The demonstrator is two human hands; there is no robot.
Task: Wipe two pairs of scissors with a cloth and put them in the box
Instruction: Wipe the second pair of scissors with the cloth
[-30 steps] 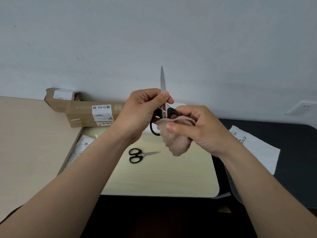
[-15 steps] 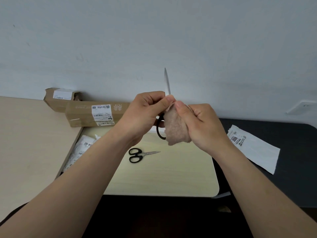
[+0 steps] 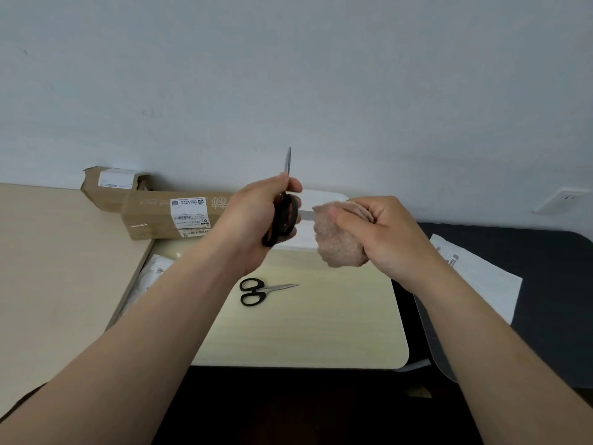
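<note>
From the head view, the left hand [image 3: 256, 220] grips the black handles of the opened scissors [image 3: 284, 224], one blade pointing up. The other blade runs right into the cloth [image 3: 340, 248], which the right hand [image 3: 385, 232] clutches around it. Below the left hand, the second scissors [image 3: 256, 290] lie flat on the bench [image 3: 321, 332].

1. Long brown cardboard box [image 3: 154, 216], far left by the wall: a white shipping label [image 3: 189, 213] with a square code and barcodes, its print too small to read. The pale printed mark [image 3: 221, 203] beside it is illegible.
2. Smaller torn brown cardboard box [image 3: 106, 191] behind it: a white sticker [image 3: 117, 180], unreadable.
3. White paper sheet [image 3: 481, 284], right: black print, blurred.
</note>
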